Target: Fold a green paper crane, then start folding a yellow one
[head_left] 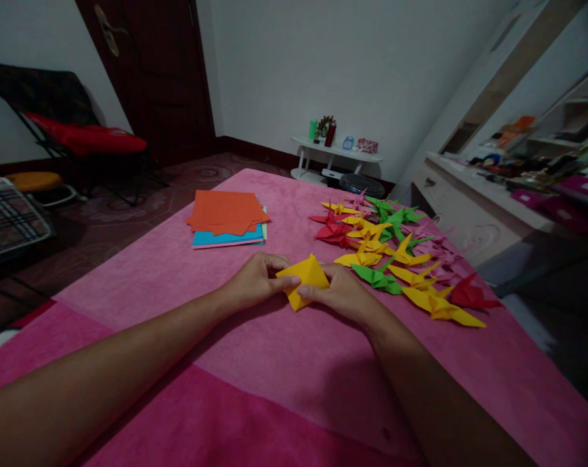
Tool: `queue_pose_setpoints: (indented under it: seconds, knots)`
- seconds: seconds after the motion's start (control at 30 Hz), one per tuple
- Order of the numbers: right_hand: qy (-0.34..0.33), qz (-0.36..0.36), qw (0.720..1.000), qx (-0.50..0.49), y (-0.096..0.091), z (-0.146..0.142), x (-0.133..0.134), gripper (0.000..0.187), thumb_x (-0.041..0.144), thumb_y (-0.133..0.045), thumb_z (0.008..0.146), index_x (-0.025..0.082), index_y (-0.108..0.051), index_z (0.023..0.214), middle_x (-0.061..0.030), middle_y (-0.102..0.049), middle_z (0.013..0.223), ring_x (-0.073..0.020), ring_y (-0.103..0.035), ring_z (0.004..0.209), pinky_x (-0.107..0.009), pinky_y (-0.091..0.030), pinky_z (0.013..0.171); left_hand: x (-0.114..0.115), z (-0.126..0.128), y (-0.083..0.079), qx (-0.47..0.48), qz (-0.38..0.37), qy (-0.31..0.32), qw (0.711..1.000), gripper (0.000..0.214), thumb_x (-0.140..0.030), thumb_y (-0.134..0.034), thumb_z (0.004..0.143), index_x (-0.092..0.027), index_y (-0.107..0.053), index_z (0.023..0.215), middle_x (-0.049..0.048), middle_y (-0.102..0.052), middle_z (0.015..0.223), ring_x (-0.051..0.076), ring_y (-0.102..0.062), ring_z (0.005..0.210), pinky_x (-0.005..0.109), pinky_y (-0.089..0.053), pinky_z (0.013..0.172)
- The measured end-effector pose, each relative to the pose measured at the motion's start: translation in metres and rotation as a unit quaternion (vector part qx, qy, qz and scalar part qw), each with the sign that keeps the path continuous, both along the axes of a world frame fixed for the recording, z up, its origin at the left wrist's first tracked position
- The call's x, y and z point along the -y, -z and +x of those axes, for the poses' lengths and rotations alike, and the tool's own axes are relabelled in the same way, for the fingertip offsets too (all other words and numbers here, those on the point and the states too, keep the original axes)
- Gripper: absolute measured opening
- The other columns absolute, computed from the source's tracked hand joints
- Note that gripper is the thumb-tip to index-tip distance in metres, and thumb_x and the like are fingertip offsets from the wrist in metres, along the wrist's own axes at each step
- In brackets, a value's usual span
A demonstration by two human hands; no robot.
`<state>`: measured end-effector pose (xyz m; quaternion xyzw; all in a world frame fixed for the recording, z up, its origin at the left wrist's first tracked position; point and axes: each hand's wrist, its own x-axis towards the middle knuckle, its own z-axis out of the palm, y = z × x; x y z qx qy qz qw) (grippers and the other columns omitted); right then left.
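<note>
Yellow folded paper (307, 277) pinched at frame centre by left hand (255, 280) and right hand (340, 293); paper cranes (396, 253) piled right, on pink table (284, 350).

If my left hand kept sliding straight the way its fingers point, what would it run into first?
The left hand points right, so it would first meet the right hand across the folded yellow paper both pinch.

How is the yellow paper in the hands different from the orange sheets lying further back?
The yellow paper is partly folded into a small angular shape; the orange sheets lie flat and unfolded. The yellow paper is a single piece pinched between the left hand and right hand; the orange sheets are a loose stack that nobody touches, resting on blue sheets. Both are plain coloured paper over the same pink cloth.
</note>
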<state>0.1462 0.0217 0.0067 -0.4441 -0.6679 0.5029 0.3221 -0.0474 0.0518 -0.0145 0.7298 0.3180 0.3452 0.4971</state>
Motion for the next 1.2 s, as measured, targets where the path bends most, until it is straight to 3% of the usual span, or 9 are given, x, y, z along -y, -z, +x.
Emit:
queue_pose_setpoints:
  seconds: [0.17, 0.37, 0.53, 0.73, 1.0, 1.2]
  knots:
    - [0.076, 0.051, 0.991, -0.093, 0.006, -0.001, -0.005, 0.014, 0.028, -0.070, 0.070, 0.015, -0.066, 0.071, 0.0002, -0.061, 0.072, -0.0130, -0.054, 0.065, -0.024, -0.042, 0.060, 0.002, 0.000, -0.003, -0.001, 0.031, -0.054, 0.998, 0.021, -0.032, -0.066, 0.078, -0.012, -0.069, 0.072, 0.0035, -0.064, 0.072, 0.013, -0.057, 0.068, 0.023, -0.044, 0.062]
    - [0.129, 0.084, 0.985, -0.083, 0.011, -0.010, -0.001, 0.012, 0.026, -0.069, 0.071, 0.016, -0.064, 0.070, 0.0002, -0.059, 0.069, -0.0138, -0.053, 0.064, -0.025, -0.042, 0.059, 0.006, 0.002, -0.007, 0.044, 0.052, -0.123, 0.990, 0.017, -0.027, -0.065, 0.079, -0.013, -0.070, 0.072, 0.0045, -0.066, 0.072, 0.013, -0.058, 0.067, 0.023, -0.045, 0.062]
    - [0.184, 0.145, 0.965, -0.117, 0.013, -0.013, 0.001, 0.010, 0.027, -0.066, 0.076, 0.017, -0.065, 0.073, -0.0016, -0.062, 0.075, -0.0148, -0.056, 0.069, -0.025, -0.044, 0.063, 0.008, 0.003, -0.008, 0.076, 0.054, -0.134, 0.987, 0.015, -0.023, -0.068, 0.076, -0.013, -0.069, 0.065, 0.0045, -0.066, 0.071, 0.012, -0.059, 0.066, 0.023, -0.046, 0.062]
    - [0.217, 0.187, 0.949, -0.135, 0.007, -0.020, 0.006, 0.009, 0.023, -0.065, 0.076, 0.018, -0.066, 0.070, -0.0060, -0.065, 0.090, -0.0191, -0.060, 0.087, -0.030, -0.047, 0.078, 0.011, 0.005, -0.012, 0.106, 0.034, -0.161, 0.981, 0.015, -0.024, -0.073, 0.071, -0.015, -0.070, 0.060, 0.0043, -0.067, 0.069, 0.013, -0.061, 0.066, 0.023, -0.048, 0.062]
    - [0.208, 0.150, 0.952, -0.168, 0.005, -0.024, 0.009, 0.009, 0.023, -0.063, 0.076, 0.019, -0.066, 0.069, -0.0047, -0.066, 0.084, -0.0185, -0.061, 0.081, -0.030, -0.049, 0.076, 0.014, 0.005, -0.012, 0.100, 0.007, -0.181, 0.978, 0.016, -0.031, -0.070, 0.074, -0.015, -0.072, 0.071, 0.0042, -0.069, 0.072, 0.014, -0.061, 0.065, 0.023, -0.048, 0.060]
    - [0.240, 0.086, 0.950, -0.181, 0.009, -0.025, 0.009, 0.011, 0.026, -0.069, 0.072, 0.018, -0.064, 0.074, -0.0014, -0.063, 0.072, -0.0149, -0.059, 0.066, -0.026, -0.048, 0.063, 0.014, 0.006, -0.009, 0.095, -0.002, -0.193, 0.977, 0.016, -0.031, -0.070, 0.075, -0.016, -0.072, 0.072, 0.0022, -0.070, 0.070, 0.013, -0.061, 0.065, 0.022, -0.047, 0.061]
